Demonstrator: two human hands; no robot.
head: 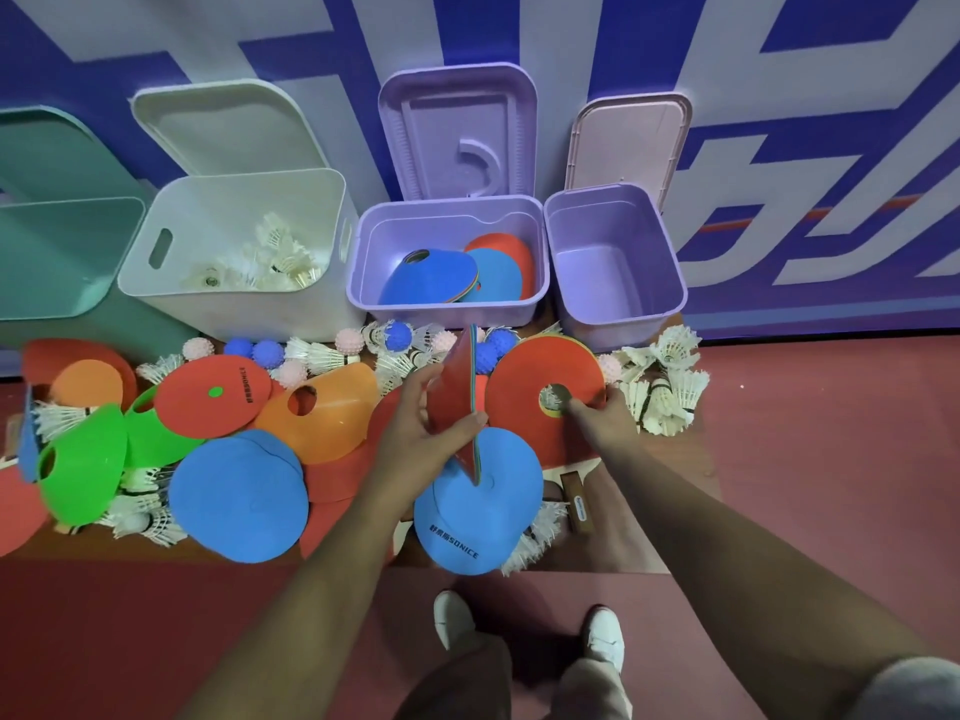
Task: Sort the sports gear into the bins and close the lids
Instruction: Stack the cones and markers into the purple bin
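Head view, looking down at a red floor. The left hand (pixel 410 433) grasps a stack of disc cones (pixel 454 392) held on edge. The right hand (pixel 602 415) reaches to the centre hole of a red disc cone (pixel 519 387) lying on the floor — whether its fingers grip it cannot be told.

The sorting looks barely begun. The lilac bin (pixel 441 310) holds a few cones and the white bin (pixel 234 309) holds some shuttlecocks (pixel 280 252). The small lilac bin (pixel 623 324) shows nothing inside. Many cones, loose shuttlecocks (pixel 665 392) and spiky balls (pixel 267 353) lie unsorted — and the lids (pixel 457 127) stand open against the wall.
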